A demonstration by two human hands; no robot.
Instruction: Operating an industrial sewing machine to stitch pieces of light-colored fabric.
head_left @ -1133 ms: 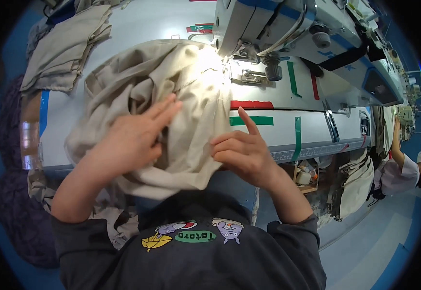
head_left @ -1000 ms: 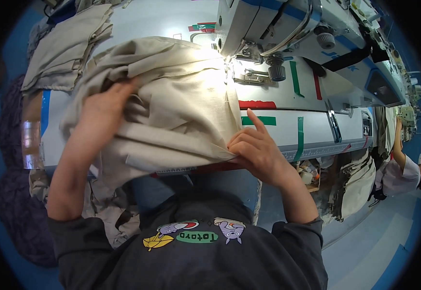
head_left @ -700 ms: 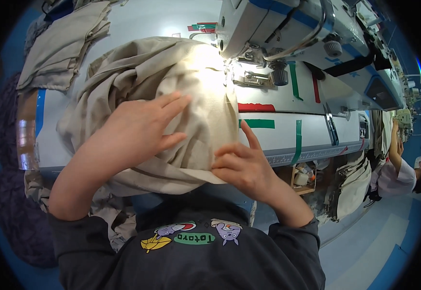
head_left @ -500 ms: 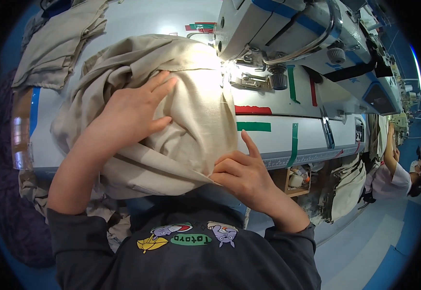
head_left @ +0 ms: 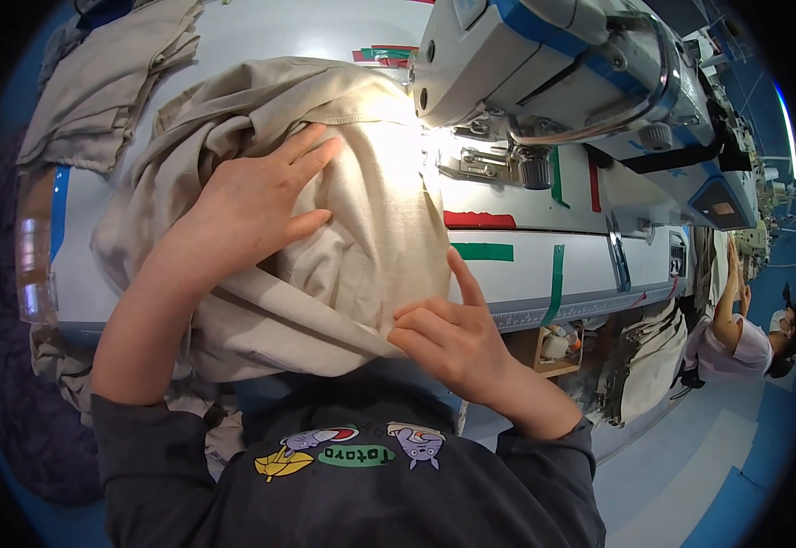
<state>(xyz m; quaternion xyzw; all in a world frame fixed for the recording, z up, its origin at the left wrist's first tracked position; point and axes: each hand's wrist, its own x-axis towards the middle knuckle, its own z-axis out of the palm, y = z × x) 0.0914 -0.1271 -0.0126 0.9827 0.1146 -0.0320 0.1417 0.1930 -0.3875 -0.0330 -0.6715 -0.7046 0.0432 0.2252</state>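
Note:
A bunched beige fabric piece (head_left: pixel 375 210) lies on the white sewing table, its right edge running up to the brightly lit needle area of a sewing machine (head_left: pixel 507 68). My left hand (head_left: pixel 252 205) rests on the cloth with fingers spread and thumb apart, pressing on its folds. At the near right corner, my right hand (head_left: pixel 448 342) pinches the fabric edge between thumb and curled fingers, while its index finger points up along the edge. Glare hides the needle and exactly where the cloth meets the presser foot.
Folded beige pieces (head_left: pixel 105 82) are stacked at the far left. Thread snips (head_left: pixel 617 251) lie on the table at right, near red tape (head_left: pixel 478 220) and green tape (head_left: pixel 484 251). Below is an open wooden box (head_left: pixel 553 352); more cloth (head_left: pixel 649 361) hangs nearby. A co-worker (head_left: pixel 745 333) sits far right.
My right hand has shifted slightly left along with the cloth edge it pinches. The left hand stays on the folds almost unmoved, and the whole view has turned a little.

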